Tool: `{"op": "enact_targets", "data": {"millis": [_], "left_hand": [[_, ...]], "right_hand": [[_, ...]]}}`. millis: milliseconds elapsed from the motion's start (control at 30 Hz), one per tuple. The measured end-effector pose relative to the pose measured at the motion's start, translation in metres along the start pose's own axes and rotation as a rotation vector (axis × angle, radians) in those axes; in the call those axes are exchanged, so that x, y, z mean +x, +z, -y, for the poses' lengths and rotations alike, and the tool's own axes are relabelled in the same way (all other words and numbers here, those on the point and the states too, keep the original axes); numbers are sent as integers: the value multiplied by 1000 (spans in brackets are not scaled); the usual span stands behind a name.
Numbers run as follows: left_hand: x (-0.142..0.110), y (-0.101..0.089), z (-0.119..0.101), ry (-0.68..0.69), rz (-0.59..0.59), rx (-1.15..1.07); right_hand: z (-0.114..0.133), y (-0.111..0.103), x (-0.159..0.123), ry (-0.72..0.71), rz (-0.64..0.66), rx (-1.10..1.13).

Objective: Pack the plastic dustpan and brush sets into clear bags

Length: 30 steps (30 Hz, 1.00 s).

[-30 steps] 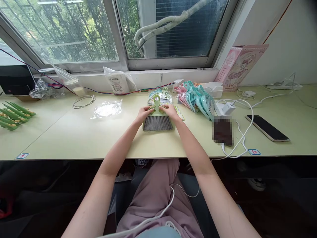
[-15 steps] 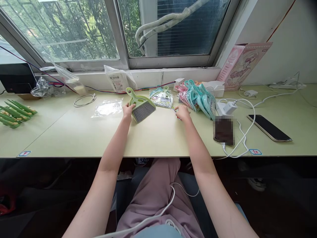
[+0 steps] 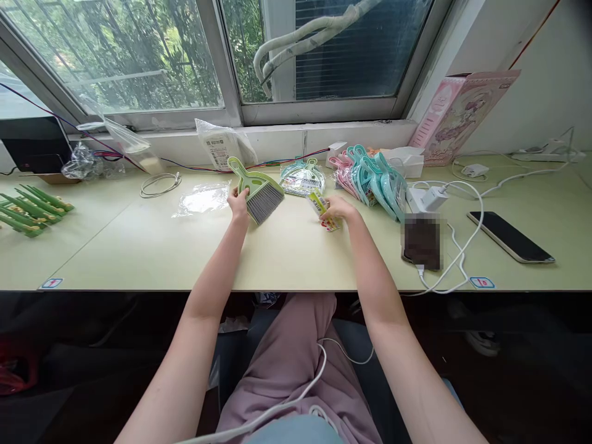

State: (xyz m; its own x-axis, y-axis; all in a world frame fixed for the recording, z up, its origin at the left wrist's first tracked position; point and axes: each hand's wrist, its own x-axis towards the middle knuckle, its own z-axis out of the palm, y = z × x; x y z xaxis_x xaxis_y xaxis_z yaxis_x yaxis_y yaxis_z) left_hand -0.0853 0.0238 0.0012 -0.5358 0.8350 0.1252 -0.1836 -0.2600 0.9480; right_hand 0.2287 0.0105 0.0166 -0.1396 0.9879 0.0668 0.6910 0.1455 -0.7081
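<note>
My left hand [image 3: 239,202] grips a small green dustpan-and-brush set [image 3: 256,190] with grey bristles, tilted just above the pale table [image 3: 139,246]. My right hand [image 3: 340,209] is closed on a small yellow printed card [image 3: 320,204] lifted at one end. Behind them lies a bagged teal dustpan set [image 3: 303,176]. A stack of pink and teal dustpan sets [image 3: 370,176] stands to the right of my right hand.
An empty clear bag [image 3: 201,198] lies left of my left hand. Green items [image 3: 32,209] sit at the far left. A blurred phone [image 3: 420,242] on a white charger cable [image 3: 456,237] and a black phone [image 3: 509,236] lie right. A pink box [image 3: 462,114] leans on the wall.
Both hands held the green set at the centre. My left hand carried it left and tilted it. My right hand let go, reached right and picked up the yellow card.
</note>
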Motion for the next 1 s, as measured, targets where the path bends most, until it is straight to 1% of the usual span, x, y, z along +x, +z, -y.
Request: {"op": "enact_targets", "data": {"millis": [33, 67, 133, 200, 267, 367, 433, 500, 600, 700, 767, 867, 933, 1000], "left_hand": [[-1, 1, 0, -7, 2, -9], [-2, 2, 0, -16, 8, -13], [-5, 5, 1, -33, 35, -9], [-10, 9, 1, -16, 76, 12], [-17, 14, -1, 74, 132, 56], [-31, 23, -5, 248, 178, 136], [-40, 29, -7, 281, 170, 181], [-47, 34, -7, 260, 177, 226], [-51, 37, -3, 251, 223, 277], [-51, 38, 2, 261, 237, 265], [-51, 38, 5, 257, 235, 229], [-53, 40, 8, 210, 237, 134], [-54, 42, 9, 134, 241, 53], [-56, 43, 9, 43, 245, -21]], "right_hand": [[7, 3, -2, -11, 114, 139], [16, 8, -5, -24, 181, 292], [35, 20, -12, -83, 261, 583], [54, 34, -20, -106, 301, 790], [70, 48, -27, -92, 274, 893], [83, 63, -33, -115, 217, 876], [84, 67, -32, -103, 152, 827], [79, 67, -27, -68, 111, 838], [69, 64, -17, 9, 115, 975], [63, 66, -12, 88, 92, 1086], [62, 69, -12, 107, 98, 1101], [61, 75, -14, 128, 114, 1016], [60, 77, -14, 136, 78, 909], [58, 77, -13, 109, 16, 800]]}}
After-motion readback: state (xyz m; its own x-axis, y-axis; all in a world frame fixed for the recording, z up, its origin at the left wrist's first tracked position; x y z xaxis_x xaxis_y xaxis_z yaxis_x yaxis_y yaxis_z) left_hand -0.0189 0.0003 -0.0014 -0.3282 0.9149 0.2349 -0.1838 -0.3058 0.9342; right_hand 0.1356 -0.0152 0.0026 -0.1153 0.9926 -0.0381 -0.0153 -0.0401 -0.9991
